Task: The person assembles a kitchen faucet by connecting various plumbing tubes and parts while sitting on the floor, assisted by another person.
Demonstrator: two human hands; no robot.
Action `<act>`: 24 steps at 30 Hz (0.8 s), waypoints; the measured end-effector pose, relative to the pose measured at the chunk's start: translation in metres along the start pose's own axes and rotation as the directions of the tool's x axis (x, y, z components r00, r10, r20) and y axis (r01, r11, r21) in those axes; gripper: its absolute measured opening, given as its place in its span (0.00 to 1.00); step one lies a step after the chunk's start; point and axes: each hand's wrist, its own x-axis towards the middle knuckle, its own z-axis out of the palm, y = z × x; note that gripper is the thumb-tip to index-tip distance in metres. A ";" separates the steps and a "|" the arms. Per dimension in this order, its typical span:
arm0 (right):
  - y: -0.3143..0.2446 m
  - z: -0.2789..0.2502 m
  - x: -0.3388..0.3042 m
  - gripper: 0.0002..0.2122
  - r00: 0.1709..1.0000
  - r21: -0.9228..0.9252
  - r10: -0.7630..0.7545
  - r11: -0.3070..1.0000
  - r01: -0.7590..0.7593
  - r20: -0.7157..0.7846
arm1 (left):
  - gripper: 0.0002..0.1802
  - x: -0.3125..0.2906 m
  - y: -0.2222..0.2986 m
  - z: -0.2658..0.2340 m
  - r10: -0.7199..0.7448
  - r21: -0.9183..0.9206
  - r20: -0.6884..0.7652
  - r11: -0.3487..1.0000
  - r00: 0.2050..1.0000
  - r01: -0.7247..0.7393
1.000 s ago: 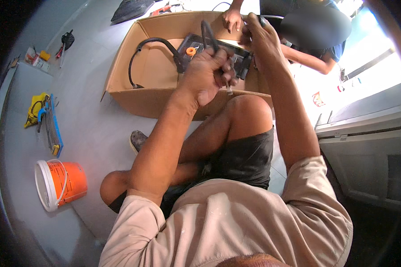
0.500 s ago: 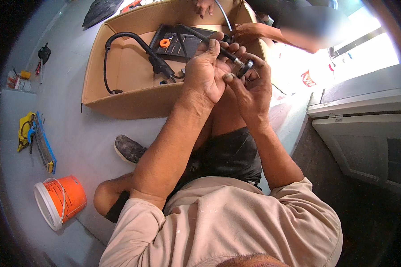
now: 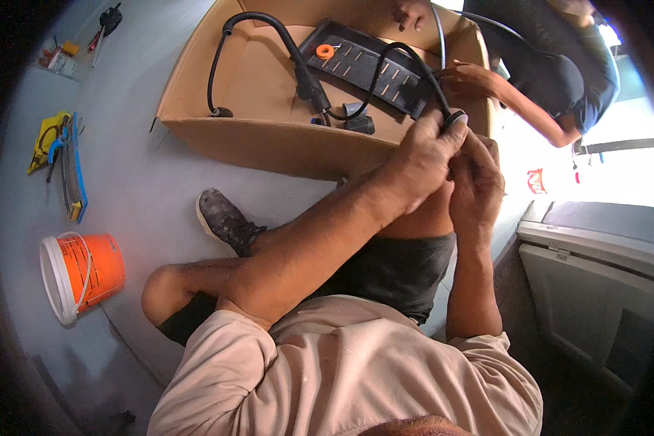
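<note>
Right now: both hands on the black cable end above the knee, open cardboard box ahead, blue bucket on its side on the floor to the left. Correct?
Not quite: the bucket is orange with a white rim, not blue. The rest holds in the head view: left hand and right hand meet on the black cable end above the knee, the open cardboard box lies ahead, and the bucket lies on its side at left.

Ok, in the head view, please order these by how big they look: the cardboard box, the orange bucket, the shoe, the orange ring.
1. cardboard box
2. orange bucket
3. shoe, a little smaller than the bucket; fisheye bending near the rim makes this pair unsure
4. orange ring
</note>
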 end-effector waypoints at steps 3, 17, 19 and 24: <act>-0.003 0.001 0.008 0.13 0.999 -0.031 0.052 0.998 -0.051 0.010 | 0.15 0.014 0.001 -0.013 -0.064 0.070 0.005 0.995 0.998 0.064; -0.002 -0.051 0.036 0.08 0.891 -0.535 0.259 0.845 -0.022 0.373 | 0.13 0.116 0.061 -0.158 -0.496 0.296 0.108 0.843 0.861 0.449; -0.006 -0.044 0.038 0.09 0.825 -0.608 0.293 0.790 0.076 0.484 | 0.14 0.117 0.048 -0.157 -0.518 0.196 0.133 0.849 0.845 0.490; 0.015 0.007 0.053 0.16 0.815 -0.519 0.099 0.812 0.265 0.572 | 0.14 0.129 0.037 -0.151 -0.459 -0.013 0.165 0.884 0.873 0.467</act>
